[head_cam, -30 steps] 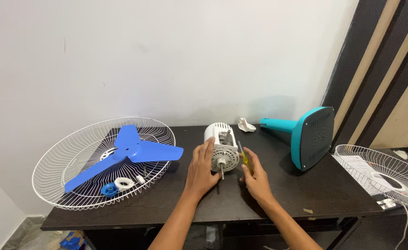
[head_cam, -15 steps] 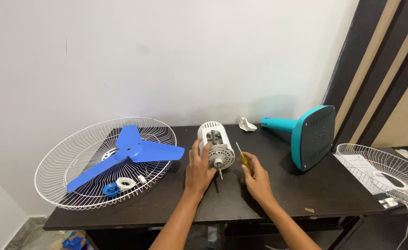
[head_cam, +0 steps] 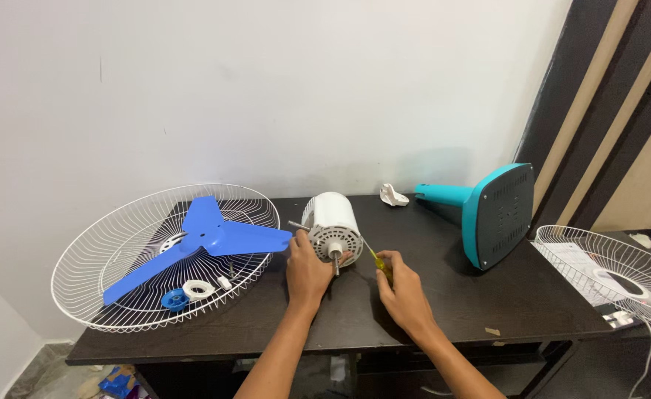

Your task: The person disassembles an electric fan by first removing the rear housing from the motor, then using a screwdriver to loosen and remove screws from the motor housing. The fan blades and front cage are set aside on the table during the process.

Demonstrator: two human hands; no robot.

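At the far left we see a white wire grille (head_cam: 96,273) overhanging the dark table (head_cam: 488,310), with a blue blade (head_cam: 207,240), a blue cap (head_cam: 172,299) and a white ring (head_cam: 196,289) lying in it. Near the middle, our left hand (head_cam: 307,270) curls its fingers around the front of the white motor (head_cam: 330,225), which lies on its side on the table, shaft toward us. Just right of it, our right hand (head_cam: 399,292) grips a yellow screwdriver (head_cam: 375,260), tip apparently at the motor's face, though that is too small to tell. Farther right lie a small white part (head_cam: 392,195), a teal base (head_cam: 488,214), and a second grille (head_cam: 606,277) at the edge.
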